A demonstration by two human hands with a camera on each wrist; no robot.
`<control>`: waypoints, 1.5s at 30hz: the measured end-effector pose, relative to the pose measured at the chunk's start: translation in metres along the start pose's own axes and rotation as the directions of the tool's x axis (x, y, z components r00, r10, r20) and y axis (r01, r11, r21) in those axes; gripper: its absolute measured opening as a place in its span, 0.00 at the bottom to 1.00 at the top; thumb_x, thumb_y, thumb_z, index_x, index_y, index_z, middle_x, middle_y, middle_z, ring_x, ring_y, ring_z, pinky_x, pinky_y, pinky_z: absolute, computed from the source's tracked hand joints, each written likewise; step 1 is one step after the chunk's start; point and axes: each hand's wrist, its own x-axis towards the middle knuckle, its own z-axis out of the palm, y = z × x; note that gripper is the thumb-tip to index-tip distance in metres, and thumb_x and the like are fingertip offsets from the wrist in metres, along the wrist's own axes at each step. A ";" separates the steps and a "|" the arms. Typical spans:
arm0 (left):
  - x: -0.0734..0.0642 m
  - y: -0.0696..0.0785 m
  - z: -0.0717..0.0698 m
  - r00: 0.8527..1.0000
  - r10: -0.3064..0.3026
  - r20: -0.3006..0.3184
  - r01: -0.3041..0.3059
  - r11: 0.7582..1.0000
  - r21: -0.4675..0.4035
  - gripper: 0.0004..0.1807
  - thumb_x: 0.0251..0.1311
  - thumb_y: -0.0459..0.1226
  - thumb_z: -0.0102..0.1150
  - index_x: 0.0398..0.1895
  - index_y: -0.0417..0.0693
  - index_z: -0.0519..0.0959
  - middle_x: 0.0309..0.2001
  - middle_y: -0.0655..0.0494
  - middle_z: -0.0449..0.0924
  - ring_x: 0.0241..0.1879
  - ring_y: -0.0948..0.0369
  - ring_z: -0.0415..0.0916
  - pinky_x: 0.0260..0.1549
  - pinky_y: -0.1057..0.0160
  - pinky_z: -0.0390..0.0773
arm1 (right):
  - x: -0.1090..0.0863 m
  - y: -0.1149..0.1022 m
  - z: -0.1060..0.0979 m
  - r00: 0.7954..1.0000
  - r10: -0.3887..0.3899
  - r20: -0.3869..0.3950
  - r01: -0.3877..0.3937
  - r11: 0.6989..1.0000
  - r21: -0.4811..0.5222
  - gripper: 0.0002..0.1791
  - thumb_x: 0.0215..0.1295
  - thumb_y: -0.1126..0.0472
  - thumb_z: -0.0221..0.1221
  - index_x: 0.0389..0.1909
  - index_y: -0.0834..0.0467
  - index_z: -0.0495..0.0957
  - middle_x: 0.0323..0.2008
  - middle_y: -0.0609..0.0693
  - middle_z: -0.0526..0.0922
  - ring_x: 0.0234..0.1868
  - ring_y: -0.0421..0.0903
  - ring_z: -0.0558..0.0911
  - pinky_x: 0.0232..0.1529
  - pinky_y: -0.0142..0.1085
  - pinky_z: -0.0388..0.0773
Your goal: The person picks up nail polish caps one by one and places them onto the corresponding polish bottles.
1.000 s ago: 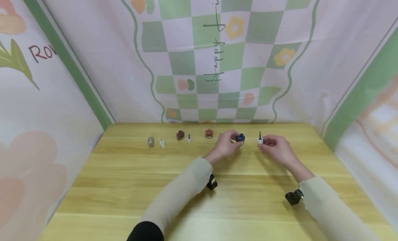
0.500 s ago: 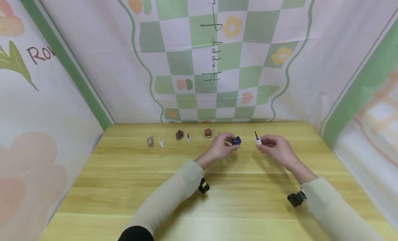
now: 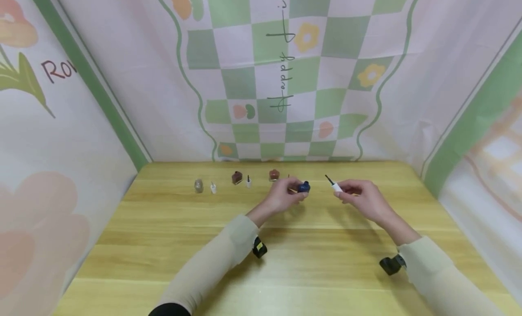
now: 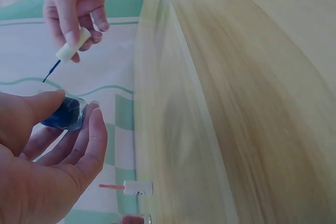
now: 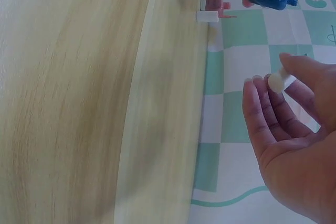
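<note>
Blue bottle [image 3: 303, 187]: held above the counter [image 3: 204, 248], right of the other bottles, neck bare and pointing up, leaning slightly right. Left hand [image 3: 279, 196] has it; grip clamped on the bottle, thumb on one side, fingers on the other.

Right hand [image 3: 367, 200] is just to the right, gap between the two hands. Grip clamped on a white cap [image 3: 337, 187], pinched between thumb and fingers. Dark brush [image 3: 329, 180] sticks out of it, tilted up and left towards the bottle. Brush and bottle near each other, not touching.

Rest of the row, far part of the counter, left to right:
- glittery clear bottle [image 3: 198, 186], small white lid [image 3: 213, 188] with brush up just right of it
- dark brown bottle [image 3: 237, 177], brown-brush lid [image 3: 248, 182] standing just right of it
- red bottle [image 3: 274, 175], red-brush lid [image 5: 207, 17] near it; from the head view that lid is mostly hidden behind the left hand, wrist views show it standing, brush up

Both arms in pale sleeves [image 3: 212, 266]; black band [image 3: 171, 309] on the left arm, near edge. Small black camera [image 3: 259, 248] at the left wrist, another black camera [image 3: 392, 264] at the right.

Far side: hanging cloth [image 3: 273, 80], green and white checks, flowers, lettering running sideways. Printed cloth on left and right too.
</note>
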 end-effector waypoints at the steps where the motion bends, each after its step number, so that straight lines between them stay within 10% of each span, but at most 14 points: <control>1: -0.001 -0.001 -0.001 1.000 -0.003 0.000 0.003 1.000 0.000 0.14 0.65 0.33 0.68 0.52 0.41 0.82 0.46 0.49 0.84 0.36 0.62 0.83 0.37 0.67 0.85 | -0.001 -0.001 0.000 1.000 -0.006 0.005 0.006 1.000 0.002 0.20 0.73 0.55 0.63 0.56 0.65 0.81 0.45 0.59 0.87 0.42 0.58 0.85 0.41 0.44 0.87; 32: -0.017 -0.010 -0.032 0.996 -0.013 0.083 0.019 0.997 -0.070 0.24 0.67 0.34 0.66 0.65 0.38 0.76 0.52 0.43 0.82 0.40 0.57 0.83 0.47 0.47 0.85 | -0.003 -0.004 0.002 0.999 -0.040 0.029 0.038 0.996 0.075 0.21 0.79 0.52 0.55 0.60 0.64 0.80 0.33 0.56 0.86 0.38 0.49 0.86 0.44 0.35 0.83; 45: -0.020 -0.013 -0.039 0.991 0.028 0.133 -0.021 0.998 -0.059 0.18 0.68 0.35 0.65 0.60 0.41 0.80 0.50 0.47 0.82 0.41 0.59 0.84 0.45 0.53 0.86 | -0.004 -0.012 0.002 0.997 -0.038 0.064 0.027 0.987 0.161 0.23 0.80 0.52 0.53 0.62 0.65 0.78 0.36 0.57 0.84 0.41 0.53 0.86 0.47 0.37 0.84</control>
